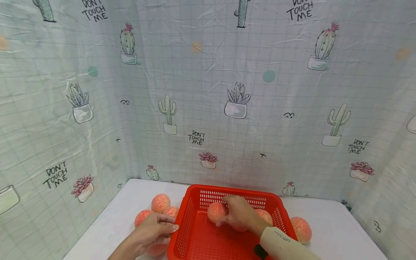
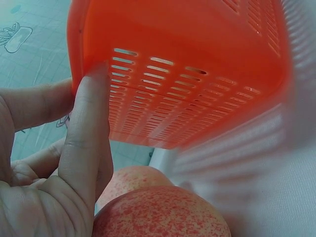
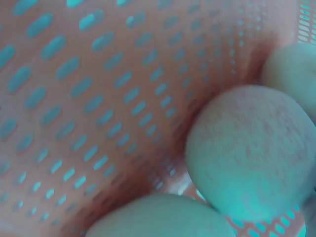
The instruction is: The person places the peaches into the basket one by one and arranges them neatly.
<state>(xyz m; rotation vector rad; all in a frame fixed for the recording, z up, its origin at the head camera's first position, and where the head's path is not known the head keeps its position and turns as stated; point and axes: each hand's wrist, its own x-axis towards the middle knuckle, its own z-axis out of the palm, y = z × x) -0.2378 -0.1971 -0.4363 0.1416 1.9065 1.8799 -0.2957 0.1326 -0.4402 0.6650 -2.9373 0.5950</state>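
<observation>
A red plastic basket [image 1: 208, 234] with slotted walls stands on the table. At its left rim my left hand [image 1: 156, 231] pinches the edge; in the left wrist view a finger [image 2: 84, 133] lies along the outside of the wall. My right hand [image 1: 242, 213] reaches inside, its fingers round a peach [image 1: 216, 212] near the back wall. Another peach [image 1: 264, 216] lies to the right in the basket, partly behind that hand. The right wrist view has peaches [image 3: 252, 153] close up against the slotted wall.
Several peaches [image 1: 160, 203] lie on the table left of the basket, around my left hand. One more peach [image 1: 300, 229] sits outside, right of the basket. A cactus-print curtain [image 1: 211, 90] hangs behind and beside the white table [image 1: 331, 220].
</observation>
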